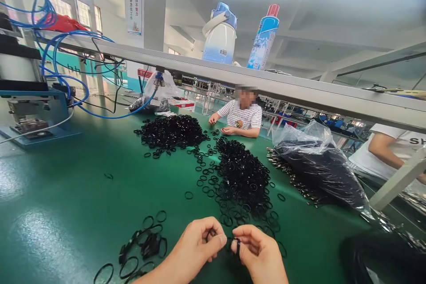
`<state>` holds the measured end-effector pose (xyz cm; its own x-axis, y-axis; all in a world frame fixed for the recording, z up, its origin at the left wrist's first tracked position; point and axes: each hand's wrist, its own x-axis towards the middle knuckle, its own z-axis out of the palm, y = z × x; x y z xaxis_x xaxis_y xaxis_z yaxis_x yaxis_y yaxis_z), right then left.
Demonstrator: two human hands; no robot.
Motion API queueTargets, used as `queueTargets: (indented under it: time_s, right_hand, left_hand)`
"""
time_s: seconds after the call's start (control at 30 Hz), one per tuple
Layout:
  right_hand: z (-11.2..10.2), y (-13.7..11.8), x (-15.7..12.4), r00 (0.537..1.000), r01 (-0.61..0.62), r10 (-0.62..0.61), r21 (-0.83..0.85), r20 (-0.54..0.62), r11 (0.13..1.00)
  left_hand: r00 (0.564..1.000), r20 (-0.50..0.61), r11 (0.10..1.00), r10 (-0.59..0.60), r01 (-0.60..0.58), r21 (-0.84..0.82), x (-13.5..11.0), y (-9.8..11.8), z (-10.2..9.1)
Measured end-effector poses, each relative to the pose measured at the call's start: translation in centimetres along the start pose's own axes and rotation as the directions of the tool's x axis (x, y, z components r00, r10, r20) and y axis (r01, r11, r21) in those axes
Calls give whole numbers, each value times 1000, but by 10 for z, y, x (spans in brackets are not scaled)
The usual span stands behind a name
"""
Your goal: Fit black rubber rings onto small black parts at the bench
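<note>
My left hand (pixel 199 246) is closed, with a thin black ring (pixel 211 233) showing between its curled fingers and thumb. Close beside it, my right hand (pixel 261 250) pinches another black ring (pixel 238 247) at the thumb tip. A small gap separates the two hands. Just beyond them a large heap of black rings (pixel 242 173) spreads over the green table (pixel 100 204), with loose rings along its edge. To the left of my left wrist lies a smaller cluster of black rings (pixel 149 244), some of them bunched together.
A second heap of rings (pixel 173 131) lies farther back. On the left stands a press machine (pixel 29 111) with blue hoses. A plastic bag of black cables (pixel 319 164) sits on the right. A co-worker (pixel 244 115) works opposite. The overhead shelf (pixel 186 57) holds a jug (pixel 220 35) and spray can (pixel 264 37).
</note>
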<state>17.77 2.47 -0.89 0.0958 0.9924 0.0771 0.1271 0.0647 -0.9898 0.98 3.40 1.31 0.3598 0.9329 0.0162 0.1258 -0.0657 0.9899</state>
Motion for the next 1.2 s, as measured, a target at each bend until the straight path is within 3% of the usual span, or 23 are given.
queueTargets:
  time_s: [0.17, 0.37, 0.57, 0.63, 0.73, 0.8, 0.97, 1.03, 1.2]
  right_hand:
    - [2, -4, -3, 1000, 31, -30, -114, 5, 993]
    - [1, -10, -5, 996, 87, -91, -221, -8, 971]
    - [-12, -5, 1, 1000, 27, -24, -165, 17, 986]
    - [-13, -5, 0, 1000, 29, -28, -248, 6, 968]
    - [-15, -10, -1, 978, 127, -192, -511, -78, 850]
    - [-17, -13, -1, 958, 182, -274, -561, -83, 807]
    - [-10, -13, -1, 991, 124, -108, -235, 83, 964]
    - [-4, -12, -3, 983, 164, -134, -265, 128, 950]
    - [4, -13, -8, 944, 326, -257, -487, 204, 810]
  left_hand:
    - [999, 26, 998, -28, 29, -53, -4, 4, 1]
    - [998, -10, 998, -55, 55, 32, -1, -2, 3]
    - [998, 14, 994, -61, 62, -92, 4, -5, 2]
    - [997, 61, 985, -55, 64, -163, 4, -5, 3]
    - [997, 76, 966, -21, 40, -255, 3, -6, 5]
    - [998, 65, 951, -8, 28, -308, 3, -8, 5]
    - [995, 95, 922, -3, 40, -386, 3, -12, 5]
    - [995, 100, 931, 10, 27, -363, 1, -12, 6]
    - [995, 99, 984, 9, 9, -177, -4, -9, 8]
